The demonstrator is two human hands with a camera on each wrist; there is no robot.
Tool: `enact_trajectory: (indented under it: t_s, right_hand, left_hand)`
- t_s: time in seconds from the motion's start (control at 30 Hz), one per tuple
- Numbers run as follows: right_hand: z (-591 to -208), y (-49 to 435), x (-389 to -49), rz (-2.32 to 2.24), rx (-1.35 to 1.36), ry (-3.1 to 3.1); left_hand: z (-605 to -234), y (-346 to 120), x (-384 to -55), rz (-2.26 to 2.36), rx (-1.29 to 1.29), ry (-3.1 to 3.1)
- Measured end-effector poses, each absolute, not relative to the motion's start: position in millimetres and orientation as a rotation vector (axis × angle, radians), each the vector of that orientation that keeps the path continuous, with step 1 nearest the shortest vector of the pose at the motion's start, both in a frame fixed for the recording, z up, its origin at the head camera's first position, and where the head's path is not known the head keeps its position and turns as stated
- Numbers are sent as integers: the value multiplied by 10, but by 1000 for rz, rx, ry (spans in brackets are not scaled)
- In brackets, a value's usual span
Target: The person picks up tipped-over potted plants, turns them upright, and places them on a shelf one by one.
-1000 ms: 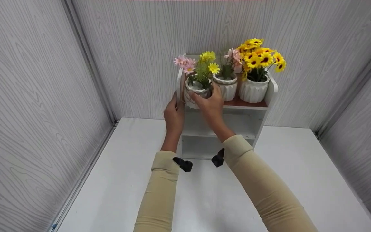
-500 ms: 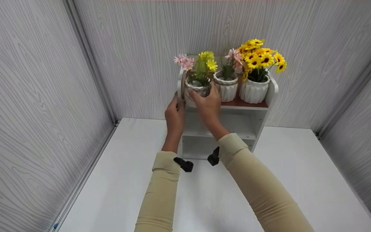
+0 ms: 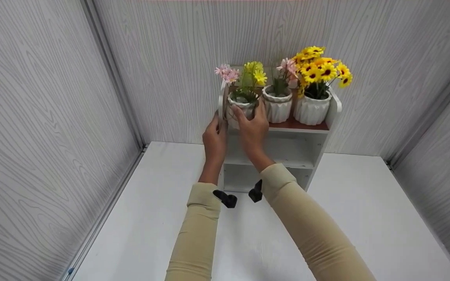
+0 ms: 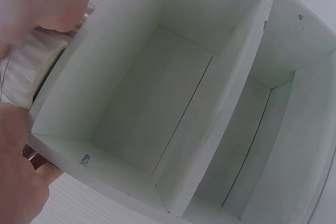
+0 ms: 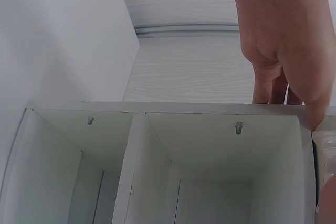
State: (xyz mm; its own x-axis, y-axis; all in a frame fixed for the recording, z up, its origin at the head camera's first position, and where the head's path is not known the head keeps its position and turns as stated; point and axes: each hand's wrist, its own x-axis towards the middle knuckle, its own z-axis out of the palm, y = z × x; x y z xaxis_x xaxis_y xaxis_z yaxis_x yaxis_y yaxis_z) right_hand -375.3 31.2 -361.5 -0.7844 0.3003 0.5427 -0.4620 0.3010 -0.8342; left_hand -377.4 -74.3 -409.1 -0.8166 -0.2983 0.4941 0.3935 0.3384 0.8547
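Observation:
In the head view, my right hand [image 3: 254,127] grips a white ribbed flowerpot [image 3: 242,107] at the left end of a shelf unit's top board. Pink and yellow artificial flowers [image 3: 257,74] stand up from the pot. My left hand [image 3: 214,138] holds the left side panel [image 3: 222,102] of the shelf unit, right beside the pot. The right wrist view shows the left hand's fingers [image 5: 262,90] behind that panel and its thumb at the front edge. In the left wrist view, the same pot [image 4: 32,66] lies between both hands.
Two more white pots share the top board: one with pink flowers [image 3: 277,105], one with yellow sunflowers [image 3: 311,111]. Below are open compartments [image 3: 287,150]. The shelf unit stands on a white table [image 3: 346,203] against a wood-grain panel [image 3: 178,78], with panels at both sides.
My right hand has slid the left pot slightly back on the top board, and its forearm has swung a little to the left. The left hand keeps its hold on the side panel.

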Motion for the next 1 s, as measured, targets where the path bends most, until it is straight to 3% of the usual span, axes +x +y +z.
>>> enact_trajectory:
  t_s: [1.0]
  right_hand:
    - [-3515,227,-3885,1515,43,-2065]
  left_hand:
    - [-4097,-732,-3770,-1511,-121,-1989]
